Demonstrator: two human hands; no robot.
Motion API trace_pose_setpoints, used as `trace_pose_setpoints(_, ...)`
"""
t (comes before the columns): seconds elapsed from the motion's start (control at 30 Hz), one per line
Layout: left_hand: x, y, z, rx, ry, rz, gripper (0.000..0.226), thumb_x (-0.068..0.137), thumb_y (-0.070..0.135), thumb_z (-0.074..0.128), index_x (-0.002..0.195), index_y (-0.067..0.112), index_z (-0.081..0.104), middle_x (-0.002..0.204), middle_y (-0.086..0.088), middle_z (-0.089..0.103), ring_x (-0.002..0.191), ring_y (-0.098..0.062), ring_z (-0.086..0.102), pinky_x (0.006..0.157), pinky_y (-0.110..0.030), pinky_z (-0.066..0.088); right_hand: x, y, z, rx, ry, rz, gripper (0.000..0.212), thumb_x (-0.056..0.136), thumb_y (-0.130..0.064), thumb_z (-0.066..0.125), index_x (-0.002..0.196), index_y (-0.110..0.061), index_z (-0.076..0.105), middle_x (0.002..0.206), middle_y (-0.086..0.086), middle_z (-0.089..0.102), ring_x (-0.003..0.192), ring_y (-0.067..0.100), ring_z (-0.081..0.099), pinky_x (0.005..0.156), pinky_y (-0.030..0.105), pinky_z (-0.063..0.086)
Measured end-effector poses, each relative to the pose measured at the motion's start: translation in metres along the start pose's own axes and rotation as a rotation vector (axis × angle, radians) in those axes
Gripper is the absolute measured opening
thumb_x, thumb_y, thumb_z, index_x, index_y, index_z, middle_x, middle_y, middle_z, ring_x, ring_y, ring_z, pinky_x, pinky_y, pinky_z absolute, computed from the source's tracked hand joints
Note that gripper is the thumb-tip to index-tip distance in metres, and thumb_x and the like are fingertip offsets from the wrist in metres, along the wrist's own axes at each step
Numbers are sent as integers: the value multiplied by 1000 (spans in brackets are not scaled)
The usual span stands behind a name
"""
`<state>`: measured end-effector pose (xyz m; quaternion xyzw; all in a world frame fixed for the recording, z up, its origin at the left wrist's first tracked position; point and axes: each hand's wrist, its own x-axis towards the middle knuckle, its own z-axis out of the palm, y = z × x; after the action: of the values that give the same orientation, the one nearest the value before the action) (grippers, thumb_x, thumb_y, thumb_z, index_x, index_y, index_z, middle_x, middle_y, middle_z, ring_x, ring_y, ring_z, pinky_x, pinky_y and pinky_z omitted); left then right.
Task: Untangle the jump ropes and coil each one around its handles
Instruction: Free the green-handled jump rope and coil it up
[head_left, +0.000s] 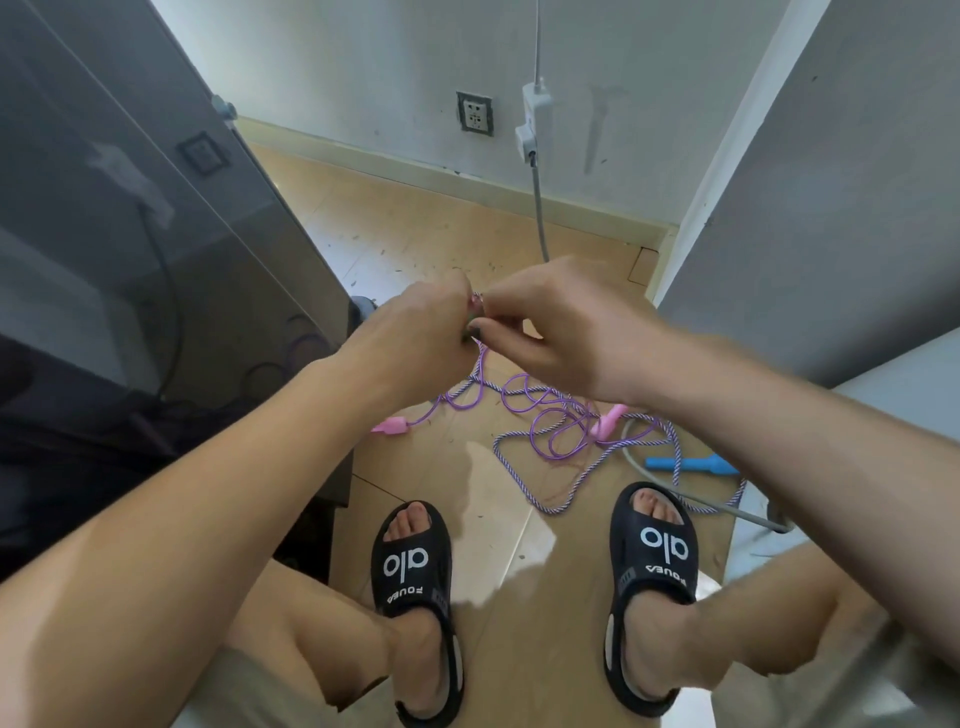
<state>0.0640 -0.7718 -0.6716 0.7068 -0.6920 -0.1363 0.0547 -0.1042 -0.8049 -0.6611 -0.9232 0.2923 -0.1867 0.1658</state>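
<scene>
Left hand (415, 332) and right hand (550, 332) meet fingertip to fingertip, both pinching a knot of the thin purple plastic jump rope (540, 410). Below the pinch its loops lie tangled on the wooden floor (415, 228) with the purple-white braided jump rope (524, 483). Pink handles (389, 427) lower left and lower right; blue handle (691, 464) far lower right.

Just one cam here, strapped to the person's head, super wide lens, so the walls bow out at the edges. It's pointed forward and steeply down past both forearms to the wooden floor (415, 234). Hands sit close, mid-frame; the sandalled feet (415, 597) show at the bottom, the far wall's socket (474, 114) at the top.
</scene>
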Motion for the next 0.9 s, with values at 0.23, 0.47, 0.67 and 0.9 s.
trace_pose_setpoints(0.23, -5, 4, -2, 38, -135, 124, 28, 83, 9, 51, 72, 29, 36, 66, 8, 39, 56, -8, 40, 48, -24, 25, -3, 10, -1, 81, -87, -28, 32, 99, -45, 41, 93, -24, 65, 108, -2, 42, 70, 22, 56, 66, 46, 50)
trace_pose_setpoints(0.47, -6, 2, 8, 29, -89, 131, 22, 88, 16, 53, 110, 12, 50, 74, 7, 47, 66, -20, 47, 55, -31, 33, -3, 9, -2, 282, -235, 101, 23, 106, -30, 41, 95, -41, 58, 93, -15, 68, 88, 5, 62, 76, 29, 47)
trace_pose_setpoints(0.67, -11, 5, 1, -268, -68, 20, 30, 87, 23, 67, 103, 12, 44, 82, 8, 52, 79, -19, 55, 60, -28, 39, 0, 7, 1, 191, -77, 126, 41, 102, -31, 44, 69, -55, 43, 69, -22, 57, 66, -4, 49, 56, 21, 33)
trace_pose_setpoints(0.9, -16, 0, -13, -243, -397, -5, 28, 100, 29, 52, 73, 36, 49, 69, 5, 52, 61, -10, 48, 55, -25, 36, -2, 12, 4, 162, -112, 101, 30, 102, -36, 43, 82, -20, 57, 74, -11, 61, 67, 9, 52, 63, 39, 44)
